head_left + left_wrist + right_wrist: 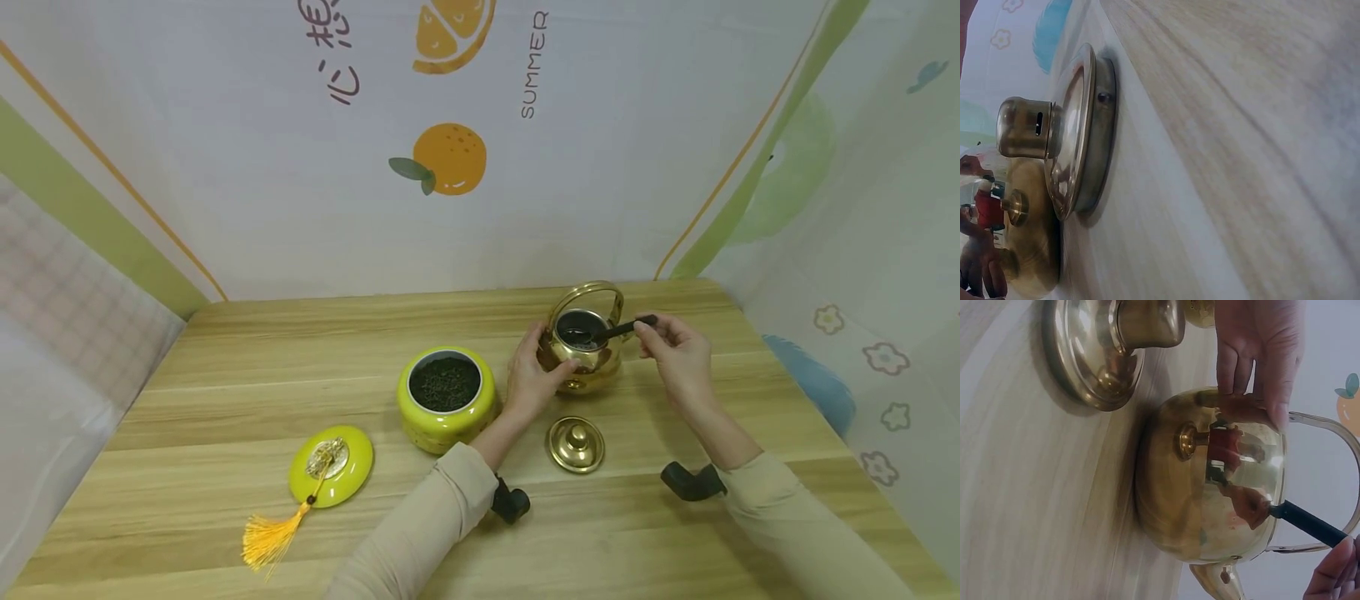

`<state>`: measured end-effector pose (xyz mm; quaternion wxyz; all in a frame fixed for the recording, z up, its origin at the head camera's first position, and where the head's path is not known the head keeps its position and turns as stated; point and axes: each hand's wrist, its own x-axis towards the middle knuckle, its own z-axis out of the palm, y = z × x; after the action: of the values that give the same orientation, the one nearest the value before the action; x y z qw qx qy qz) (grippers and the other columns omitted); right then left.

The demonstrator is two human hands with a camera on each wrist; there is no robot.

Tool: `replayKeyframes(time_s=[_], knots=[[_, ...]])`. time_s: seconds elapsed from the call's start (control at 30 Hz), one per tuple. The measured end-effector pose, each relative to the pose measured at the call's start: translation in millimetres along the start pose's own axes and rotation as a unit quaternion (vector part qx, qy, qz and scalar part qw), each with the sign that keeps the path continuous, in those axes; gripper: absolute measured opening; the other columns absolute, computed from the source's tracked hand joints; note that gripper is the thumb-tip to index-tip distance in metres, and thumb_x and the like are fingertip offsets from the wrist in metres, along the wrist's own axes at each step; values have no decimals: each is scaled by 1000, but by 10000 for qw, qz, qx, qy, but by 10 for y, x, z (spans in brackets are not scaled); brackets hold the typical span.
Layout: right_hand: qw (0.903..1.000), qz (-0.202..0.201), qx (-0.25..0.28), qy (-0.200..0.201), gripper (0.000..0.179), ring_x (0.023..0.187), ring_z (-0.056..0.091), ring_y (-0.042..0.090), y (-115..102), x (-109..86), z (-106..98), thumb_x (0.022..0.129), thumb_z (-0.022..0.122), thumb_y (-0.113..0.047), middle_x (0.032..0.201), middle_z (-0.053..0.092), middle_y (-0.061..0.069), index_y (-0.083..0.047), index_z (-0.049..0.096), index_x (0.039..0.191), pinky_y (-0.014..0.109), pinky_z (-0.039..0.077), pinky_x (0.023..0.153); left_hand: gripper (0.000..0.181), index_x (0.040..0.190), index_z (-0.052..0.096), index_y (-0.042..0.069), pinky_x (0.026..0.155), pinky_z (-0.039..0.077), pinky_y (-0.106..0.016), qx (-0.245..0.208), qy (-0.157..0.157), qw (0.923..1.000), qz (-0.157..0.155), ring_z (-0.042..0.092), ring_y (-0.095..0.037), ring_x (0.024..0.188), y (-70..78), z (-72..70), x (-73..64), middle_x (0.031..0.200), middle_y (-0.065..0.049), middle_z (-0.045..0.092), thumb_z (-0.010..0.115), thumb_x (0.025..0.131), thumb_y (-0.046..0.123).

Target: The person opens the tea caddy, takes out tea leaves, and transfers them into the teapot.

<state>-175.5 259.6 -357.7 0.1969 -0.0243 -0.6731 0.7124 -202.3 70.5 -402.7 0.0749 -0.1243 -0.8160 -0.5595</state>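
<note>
While we hold the brass teapot [600,372] by its side, with thumb and fingers of our left hand [534,379] clamped about it, our right hand [684,360] pinches a dark tool [621,330], whose other end is inside the open mouth. Upright on the wooden table [225,358], the teapot stands near the far edge. Nearer to us lies a brass lid [576,444]. At left we see an open yellow-green jar [427,429] with dark leaves [446,383], and a tasselled lid [354,477].
</note>
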Motion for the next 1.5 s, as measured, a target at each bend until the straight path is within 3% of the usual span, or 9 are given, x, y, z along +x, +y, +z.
replayKeyframes(time_s=[0.63,0.8,1.0,1.17,1.3,1.4,1.5], knots=[[9993,-249,-21,270,7,60,56,4,-114,-65,-44,86,66,-4,72,63,-5,-10,69,89,12,51,54,69,137,43,-1,113,30,-40,37,-16,10000,-7,38,-30,134,-2,-12,-12,143,-18,43,74,80,22],[9982,-371,213,421,6,61,56,6,-135,-125,-87,87,64,-1,72,61,-2,-4,67,91,12,51,55,70,138,41,-2,114,29,-40,-6,-64,9999,-78,37,-31,135,30,-25,-44,144,-18,41,74,80,19],[9943,-540,718,583,5,62,57,7,-152,-208,-132,91,58,-2,73,61,3,-2,62,94,14,51,54,77,143,33,-1,115,25,-44,-192,-205,9994,-224,30,-32,138,128,-95,-173,149,-19,33,71,82,25],[9882,-711,1252,522,6,61,56,11,-190,-305,-135,91,56,-2,73,60,6,2,59,95,15,51,53,78,146,28,2,115,25,-41,-630,-549,9964,-103,27,-27,140,301,-269,-362,152,-13,28,70,84,26],[9890,-663,1281,338,7,63,57,11,-231,-388,-67,92,57,-4,76,61,6,2,57,96,16,52,55,78,148,27,7,114,26,-36,-1183,-898,9889,42,24,-20,141,416,-492,-513,154,-6,25,71,85,23],[9918,-523,1145,227,5,64,57,9,-238,-439,33,93,56,-5,77,61,5,-3,58,97,15,52,57,76,146,30,4,113,27,-35,-1237,-860,9881,319,26,-21,141,436,-701,-586,153,-9,29,72,84,18],[9930,-452,1093,61,5,65,57,8,-227,-477,156,93,55,-6,78,60,4,-5,59,97,15,52,58,72,143,34,0,112,29,-35,-947,-596,9923,527,28,-24,140,389,-950,-618,150,-14,33,72,83,12]])
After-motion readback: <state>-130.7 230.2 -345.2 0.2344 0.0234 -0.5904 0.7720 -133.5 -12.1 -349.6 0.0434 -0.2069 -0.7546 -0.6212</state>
